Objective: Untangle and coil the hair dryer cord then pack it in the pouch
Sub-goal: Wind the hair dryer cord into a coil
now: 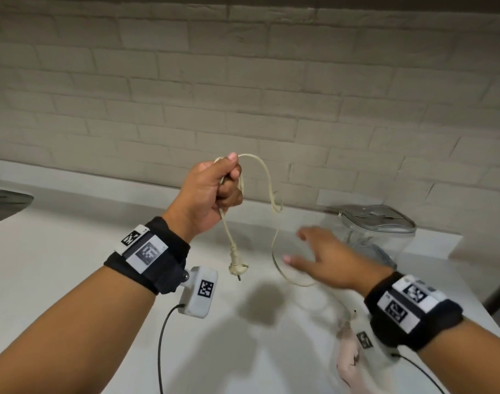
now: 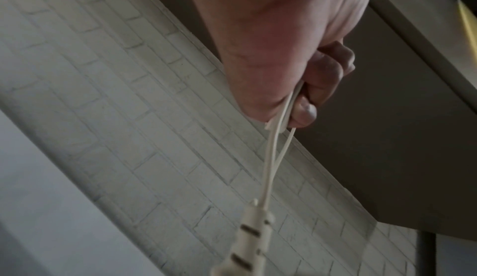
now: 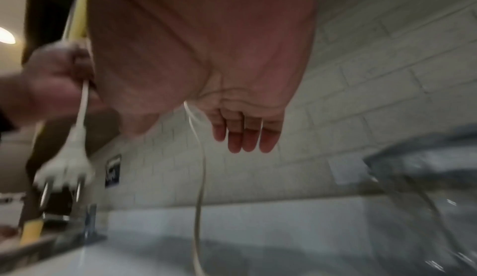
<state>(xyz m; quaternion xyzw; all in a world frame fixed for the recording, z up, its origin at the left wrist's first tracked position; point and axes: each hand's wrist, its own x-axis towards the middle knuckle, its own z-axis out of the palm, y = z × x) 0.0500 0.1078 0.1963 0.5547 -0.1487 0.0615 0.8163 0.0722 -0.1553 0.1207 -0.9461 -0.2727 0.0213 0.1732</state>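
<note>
Head view: left hand [image 1: 212,191] grips cord [image 1: 267,180].

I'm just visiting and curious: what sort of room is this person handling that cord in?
Probably a home kitchen or a similar counter space: a pale countertop against a white brick-look wall, with what looks like a tap at a sink edge.

Pouch [image 1: 376,231] right — plug [image 1: 237,268] left.

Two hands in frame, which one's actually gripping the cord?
The left hand: fingers curled round the cream cord, plug dangling below. The right hand is spread open, holding nothing.
</note>
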